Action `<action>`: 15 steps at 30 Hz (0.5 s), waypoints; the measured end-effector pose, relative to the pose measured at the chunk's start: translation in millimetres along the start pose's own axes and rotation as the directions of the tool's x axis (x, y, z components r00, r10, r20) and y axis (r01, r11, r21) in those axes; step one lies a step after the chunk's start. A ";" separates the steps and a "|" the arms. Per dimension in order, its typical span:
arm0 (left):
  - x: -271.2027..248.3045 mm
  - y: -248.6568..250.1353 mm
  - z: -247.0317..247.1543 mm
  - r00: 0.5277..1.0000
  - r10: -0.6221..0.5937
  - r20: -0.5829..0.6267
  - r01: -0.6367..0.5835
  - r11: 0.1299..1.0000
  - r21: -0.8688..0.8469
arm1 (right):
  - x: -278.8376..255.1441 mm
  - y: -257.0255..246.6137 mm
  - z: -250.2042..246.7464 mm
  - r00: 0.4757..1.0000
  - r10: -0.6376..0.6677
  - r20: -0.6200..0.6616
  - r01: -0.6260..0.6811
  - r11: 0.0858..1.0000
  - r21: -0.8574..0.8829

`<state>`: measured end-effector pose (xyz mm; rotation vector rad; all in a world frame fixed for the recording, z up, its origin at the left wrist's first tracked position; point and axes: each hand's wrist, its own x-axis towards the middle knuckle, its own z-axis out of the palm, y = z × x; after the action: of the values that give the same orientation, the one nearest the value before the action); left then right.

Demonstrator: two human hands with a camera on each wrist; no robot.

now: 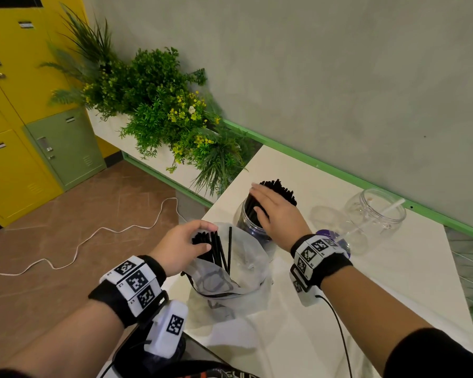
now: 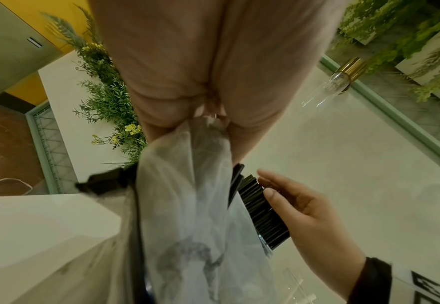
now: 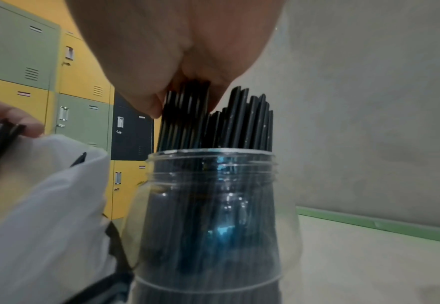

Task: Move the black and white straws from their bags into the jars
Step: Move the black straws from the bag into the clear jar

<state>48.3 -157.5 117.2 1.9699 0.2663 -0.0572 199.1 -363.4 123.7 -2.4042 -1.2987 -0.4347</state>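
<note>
At the centre of the head view the right hand (image 1: 276, 214) lies over the tops of the black straws (image 1: 280, 190) standing in a clear jar (image 1: 253, 227) on the white table (image 1: 393, 268). The right wrist view shows its fingers (image 3: 146, 98) closed down round several straw tips, with more straws poking up free to the right of them. The jar is packed dark with straws right to its base.

Lower left of that, the left hand (image 1: 183, 248) reaches into the mouth of a thin white bag (image 1: 246, 271) just beside the jar, its fingers curled around a small bunch of straws (image 1: 219, 248) that stick up out of the bag. The bag sags open on the table edge.

Towards the right of the frame a second clear jar (image 1: 374, 214) lies tilted against the wall side of the table, with one white straw (image 1: 391, 207) leaning out of it. A purple lid (image 1: 329, 236) sits between the two jars, partly behind the right wristband.

Upper left, a planter of greenery (image 1: 159, 105) stands beside yellow and green lockers (image 1: 25, 126).
</note>
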 end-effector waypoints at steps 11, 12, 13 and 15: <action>-5.1 -1.8 -8.5 1.000 0.005 0.016 -0.005 1.000 0.031 | 17.7 31.2 -19.8 0.957 0.177 0.229 -0.117 0.961 -0.250; -5.2 -2.1 -9.8 1.000 0.006 0.016 -0.007 0.999 0.036 | 21.1 35.4 -19.1 0.939 0.211 0.270 -0.153 0.964 -0.219; -5.4 -2.6 -10.7 1.000 0.005 0.015 -0.006 0.999 0.036 | 24.2 37.7 -17.1 0.920 0.232 0.316 -0.179 0.966 -0.188; -5.8 -3.9 -10.7 1.000 -0.001 0.017 0.000 0.999 0.034 | 28.8 39.2 -12.0 0.900 0.255 0.354 -0.214 0.965 -0.150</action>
<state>41.0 -147.2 119.0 2.0022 0.2566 -0.0791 246.3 -367.7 139.9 -2.7894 -1.1234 0.0263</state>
